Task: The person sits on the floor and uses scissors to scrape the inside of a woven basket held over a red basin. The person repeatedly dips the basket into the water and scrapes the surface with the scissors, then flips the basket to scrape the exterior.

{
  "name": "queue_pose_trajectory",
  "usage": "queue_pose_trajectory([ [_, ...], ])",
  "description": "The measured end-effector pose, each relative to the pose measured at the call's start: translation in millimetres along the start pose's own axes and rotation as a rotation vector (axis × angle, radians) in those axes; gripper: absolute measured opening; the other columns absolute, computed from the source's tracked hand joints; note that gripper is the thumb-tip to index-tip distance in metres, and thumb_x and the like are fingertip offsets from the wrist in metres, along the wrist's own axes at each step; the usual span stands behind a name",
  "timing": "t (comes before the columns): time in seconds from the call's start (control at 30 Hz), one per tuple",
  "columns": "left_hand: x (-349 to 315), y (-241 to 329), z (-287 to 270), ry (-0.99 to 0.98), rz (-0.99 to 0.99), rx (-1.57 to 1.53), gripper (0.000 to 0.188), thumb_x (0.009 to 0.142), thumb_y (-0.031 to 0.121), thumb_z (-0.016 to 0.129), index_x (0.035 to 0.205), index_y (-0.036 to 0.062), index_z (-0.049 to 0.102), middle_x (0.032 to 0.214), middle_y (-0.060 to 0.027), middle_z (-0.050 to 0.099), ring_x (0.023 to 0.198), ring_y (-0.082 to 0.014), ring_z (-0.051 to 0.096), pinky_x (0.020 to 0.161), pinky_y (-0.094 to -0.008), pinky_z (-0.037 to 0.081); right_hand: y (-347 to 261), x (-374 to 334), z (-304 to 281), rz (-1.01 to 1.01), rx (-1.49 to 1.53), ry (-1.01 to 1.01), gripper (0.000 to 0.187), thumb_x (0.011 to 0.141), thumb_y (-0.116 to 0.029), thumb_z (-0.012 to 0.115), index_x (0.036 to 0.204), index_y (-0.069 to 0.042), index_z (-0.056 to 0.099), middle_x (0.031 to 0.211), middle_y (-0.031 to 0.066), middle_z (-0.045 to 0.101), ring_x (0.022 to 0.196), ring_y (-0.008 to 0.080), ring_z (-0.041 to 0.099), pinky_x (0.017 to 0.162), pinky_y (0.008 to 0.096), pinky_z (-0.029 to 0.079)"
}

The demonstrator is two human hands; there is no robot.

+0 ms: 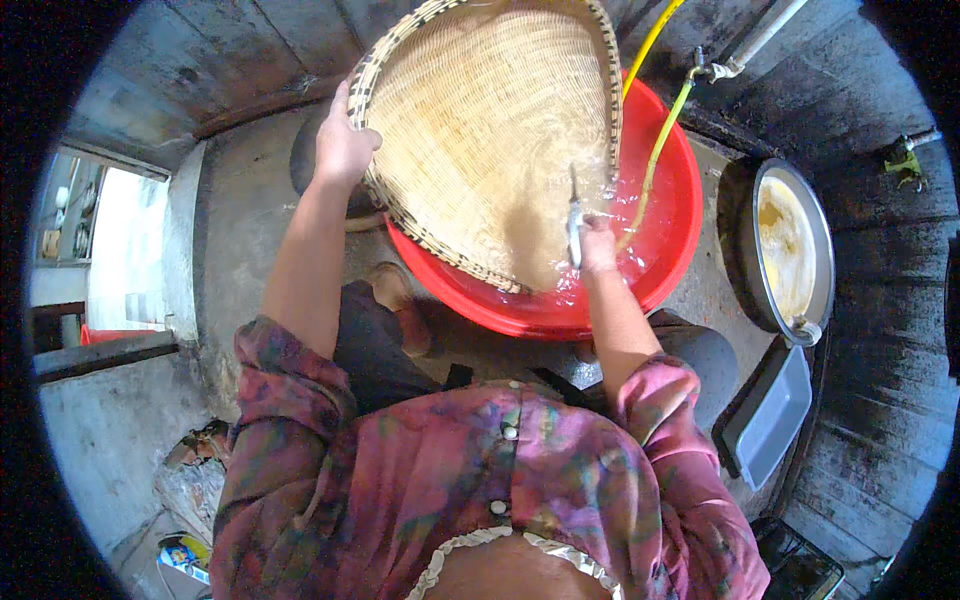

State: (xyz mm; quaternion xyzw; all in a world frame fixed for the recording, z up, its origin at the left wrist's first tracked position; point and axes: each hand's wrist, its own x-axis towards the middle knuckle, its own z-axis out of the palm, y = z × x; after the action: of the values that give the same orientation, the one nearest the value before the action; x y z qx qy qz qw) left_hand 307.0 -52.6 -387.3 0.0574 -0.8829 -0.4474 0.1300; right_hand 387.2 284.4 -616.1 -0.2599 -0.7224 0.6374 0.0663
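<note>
A large scoop-shaped woven basket (470, 130) with a dark-checked rim is tilted over a red basin (690, 200). My left hand (345, 148) is closed round the basket's left rim. My right hand (598, 245) grips a slim pale-handled tool (575, 235), its thin dark tip toward the wet weave. I cannot make out the tool's kind. Water spreads over the basket's lower right part and stands in the basin. A yellow-green hose (655, 155) runs down into the basin beside my right hand; its end is hidden.
A tap (700, 70) with a pale pipe is on the far wall, and a yellow hose (650, 45) hangs beside it. On the right, a metal basin (825, 250) with a yellowish inside leans near the wall, with a grey rectangular tray (770, 425) nearer me. A doorway (130, 250) opens at left.
</note>
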Motion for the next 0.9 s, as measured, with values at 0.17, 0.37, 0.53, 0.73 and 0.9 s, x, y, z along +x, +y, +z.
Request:
queue_pose_trajectory([
  [0.17, -38, 19, -38, 0.112, 0.112, 0.071, 0.078, 0.062, -0.004, 0.050, 0.137, 0.0141, 0.034, 0.108, -0.0189, 0.056, 0.095, -0.0246, 0.058, 0.084, -0.0313, 0.044, -99, -41, -21, 0.205, 0.364, -0.125, 0.010, 0.079, -0.009, 0.059, 0.086, -0.007, 0.051, 0.055, 0.0010, 0.046, 0.039, 0.0122, 0.043, 0.032, 0.0261, 0.032],
  [0.37, -84, 37, -84, 0.227, 0.242, -0.025, 0.078, 0.062, -0.006, 0.048, 0.136, 0.0152, 0.037, 0.122, -0.0170, 0.047, 0.111, -0.0235, 0.050, 0.090, -0.0304, 0.041, -93, -66, -27, 0.214, 0.326, -0.159, 0.008, 0.080, -0.008, 0.056, 0.085, -0.007, 0.050, 0.058, 0.0019, 0.047, 0.039, 0.0129, 0.045, 0.032, 0.0256, 0.032],
  [0.53, -73, 7, -116, 0.250, 0.366, -0.156, 0.078, 0.062, -0.013, 0.046, 0.135, 0.0121, 0.037, 0.118, -0.0115, 0.055, 0.105, -0.0180, 0.054, 0.087, -0.0282, 0.043, -76, -68, -23, 0.206, 0.219, -0.171, 0.014, 0.084, -0.010, 0.051, 0.097, -0.004, 0.049, 0.060, 0.0037, 0.049, 0.039, 0.0130, 0.045, 0.031, 0.0260, 0.033],
  [0.73, -52, -30, -133, 0.189, 0.346, -0.220, 0.073, 0.062, -0.009, 0.044, 0.134, 0.0031, 0.035, 0.118, -0.0079, 0.053, 0.105, -0.0162, 0.051, 0.092, -0.0270, 0.038, -65, -71, -14, 0.253, 0.193, -0.106, 0.031, 0.080, -0.006, 0.058, 0.110, 0.002, 0.053, 0.066, 0.0069, 0.058, 0.050, 0.0132, 0.053, 0.041, 0.0255, 0.039],
  [0.9, -39, -50, -139, 0.200, 0.112, -0.304, 0.068, 0.060, -0.008, 0.043, 0.128, 0.0000, 0.040, 0.106, -0.0055, 0.056, 0.093, -0.0151, 0.053, 0.083, -0.0263, 0.042, -27, -56, -6, 0.188, -0.195, -0.179, 0.026, 0.079, -0.010, 0.059, 0.101, 0.003, 0.060, 0.076, 0.0085, 0.062, 0.062, 0.0138, 0.056, 0.055, 0.0277, 0.044],
])
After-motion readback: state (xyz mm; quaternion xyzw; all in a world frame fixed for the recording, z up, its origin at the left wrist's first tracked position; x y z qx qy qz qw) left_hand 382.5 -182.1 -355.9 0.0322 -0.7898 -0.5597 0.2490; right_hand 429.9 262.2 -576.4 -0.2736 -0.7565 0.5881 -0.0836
